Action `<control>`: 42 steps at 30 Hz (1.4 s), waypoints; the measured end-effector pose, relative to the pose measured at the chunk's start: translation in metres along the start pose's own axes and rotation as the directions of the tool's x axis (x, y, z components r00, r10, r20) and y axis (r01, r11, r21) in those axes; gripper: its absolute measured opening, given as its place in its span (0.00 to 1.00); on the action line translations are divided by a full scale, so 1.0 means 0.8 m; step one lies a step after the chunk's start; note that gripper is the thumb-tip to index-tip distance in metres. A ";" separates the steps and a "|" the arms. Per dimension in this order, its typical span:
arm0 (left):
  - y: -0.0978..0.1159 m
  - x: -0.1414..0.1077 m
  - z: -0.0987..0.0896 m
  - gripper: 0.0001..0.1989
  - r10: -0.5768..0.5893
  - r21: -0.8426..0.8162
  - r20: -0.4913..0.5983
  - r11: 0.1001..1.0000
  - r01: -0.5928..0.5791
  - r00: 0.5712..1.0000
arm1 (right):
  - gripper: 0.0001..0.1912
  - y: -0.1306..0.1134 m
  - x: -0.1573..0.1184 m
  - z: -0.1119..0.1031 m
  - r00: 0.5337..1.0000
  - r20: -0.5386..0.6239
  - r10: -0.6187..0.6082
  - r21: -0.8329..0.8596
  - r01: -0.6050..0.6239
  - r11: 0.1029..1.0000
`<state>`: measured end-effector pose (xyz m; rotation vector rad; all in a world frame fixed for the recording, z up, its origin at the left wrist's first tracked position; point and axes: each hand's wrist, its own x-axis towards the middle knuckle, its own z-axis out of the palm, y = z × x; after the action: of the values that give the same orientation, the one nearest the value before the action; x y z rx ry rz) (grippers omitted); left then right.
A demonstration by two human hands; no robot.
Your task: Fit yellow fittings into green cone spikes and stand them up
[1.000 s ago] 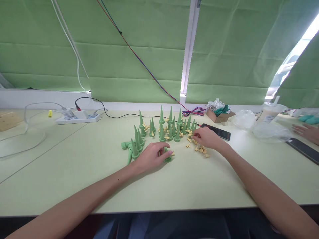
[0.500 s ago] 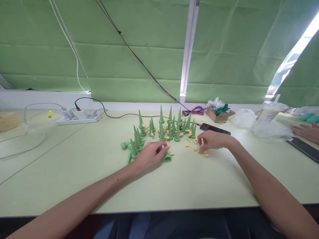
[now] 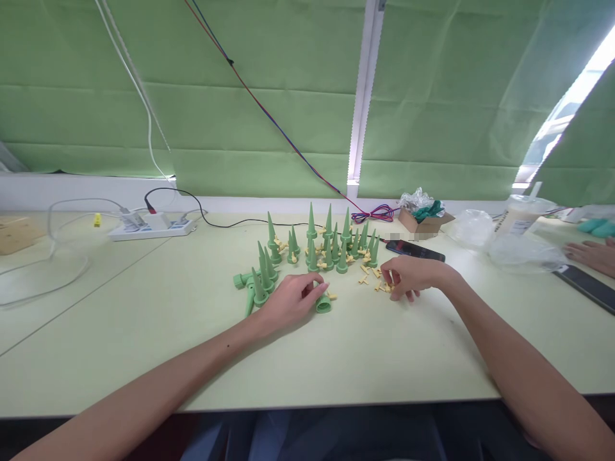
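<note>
My left hand (image 3: 294,298) is closed around a green cone-shaped watering spike (image 3: 323,306) lying on its side, its threaded open end toward me. A small yellow valve (image 3: 332,296) sticks out at its side. Most of that spike is hidden under my fingers. My right hand (image 3: 412,276) hovers low over loose yellow T-shaped valves (image 3: 364,280), fingers bent and apart, tips among the nearest pieces. Behind both hands stand several upright green spikes (image 3: 311,224), many with yellow valves at their bases. More spikes (image 3: 260,294) stand or lie left of my left hand.
A phone (image 3: 416,250) lies behind my right hand, near a cardboard box (image 3: 425,222) with green gloves. Farther right are a plastic bag, a drink cup (image 3: 519,214), a dark phone and another person's hand (image 3: 592,255). A power strip (image 3: 151,229) with cables sits back left.
My right hand's fingers have spread from a tighter curl above the yellow valves, with more fingertips showing. My left hand stays on the spike.
</note>
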<state>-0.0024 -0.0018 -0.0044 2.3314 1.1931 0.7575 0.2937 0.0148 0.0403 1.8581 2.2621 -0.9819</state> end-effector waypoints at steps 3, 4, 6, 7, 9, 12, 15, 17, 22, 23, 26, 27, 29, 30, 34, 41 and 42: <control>0.000 0.000 0.000 0.21 0.002 0.001 0.016 1.000 -0.002 1.000 | 0.12 0.003 0.006 0.003 0.998 -0.033 -0.050 -0.006 0.050 0.999; 0.000 0.000 0.000 0.20 0.003 0.003 0.018 1.000 -0.003 1.000 | 0.11 0.004 0.007 0.004 0.996 -0.047 -0.070 -0.020 0.069 0.997; -0.001 0.000 0.001 0.20 0.002 0.006 0.023 1.000 -0.002 1.000 | 0.09 0.004 0.010 0.007 0.992 -0.078 -0.104 -0.054 0.099 0.994; -0.001 0.001 0.001 0.20 0.002 0.007 0.027 1.000 -0.002 1.000 | 0.08 0.004 0.011 0.008 0.989 -0.098 -0.115 -0.069 0.109 0.992; -0.002 0.001 0.001 0.20 0.002 0.010 0.032 1.000 -0.003 0.999 | 0.08 0.003 0.014 0.012 0.982 -0.139 -0.126 -0.095 0.113 0.989; -0.001 0.001 0.001 0.21 0.007 0.015 0.037 1.000 -0.008 0.999 | 0.06 -0.002 0.019 0.018 0.968 -0.206 -0.143 -0.152 0.112 0.982; -0.001 0.001 0.001 0.21 0.009 0.014 0.041 1.000 -0.009 0.999 | 0.06 -0.008 0.024 0.026 0.931 -0.300 -0.210 -0.255 0.134 0.958; -0.001 0.001 0.001 0.20 0.008 0.013 0.040 1.000 -0.009 0.999 | 0.06 -0.012 0.026 0.031 0.908 -0.345 -0.239 -0.307 0.132 0.943; -0.001 0.001 0.001 0.18 0.010 0.023 0.031 1.000 -0.010 0.999 | 0.07 -0.017 0.029 0.040 0.880 -0.389 -0.271 -0.372 0.120 0.921; -0.001 0.001 0.000 0.18 0.010 0.026 0.028 1.000 -0.011 1.000 | 0.07 -0.016 0.030 0.040 0.877 -0.390 -0.281 -0.383 0.124 0.916; 0.000 0.001 -0.001 0.18 0.015 0.037 0.019 0.999 -0.015 1.000 | 0.06 -0.016 0.029 0.038 0.863 -0.404 -0.303 -0.403 0.129 0.906; 0.001 0.001 -0.001 0.18 0.017 0.042 0.014 0.999 -0.017 1.000 | 0.06 -0.016 0.029 0.037 0.855 -0.415 -0.310 -0.403 0.133 0.905; 0.002 0.001 -0.002 0.18 0.021 0.049 -0.002 0.999 -0.021 1.000 | 0.05 -0.019 0.028 0.035 0.832 -0.445 -0.332 -0.387 0.156 0.909; 0.002 0.001 -0.002 0.18 0.023 0.050 -0.011 0.998 -0.022 1.000 | 0.05 -0.021 0.028 0.036 0.817 -0.460 -0.349 -0.371 0.180 0.911; 0.000 0.002 -0.001 0.17 0.039 0.057 -0.043 0.998 -0.037 0.998 | 0.05 -0.032 0.031 0.047 0.740 -0.496 -0.454 -0.291 0.351 0.890; -0.012 0.002 0.004 0.13 0.143 0.069 -0.093 0.988 -0.137 0.985 | 0.10 -0.055 0.046 0.094 0.480 -0.608 -0.632 -0.251 0.639 0.727; -0.013 0.002 0.005 0.12 0.168 0.074 -0.102 0.984 -0.161 0.980 | 0.10 -0.059 0.047 0.101 0.457 -0.638 -0.620 -0.217 0.666 0.713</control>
<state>-0.0052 0.0047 -0.0127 2.4954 1.0935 0.9247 0.2133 0.0033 -0.0192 1.4916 3.6061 -0.3730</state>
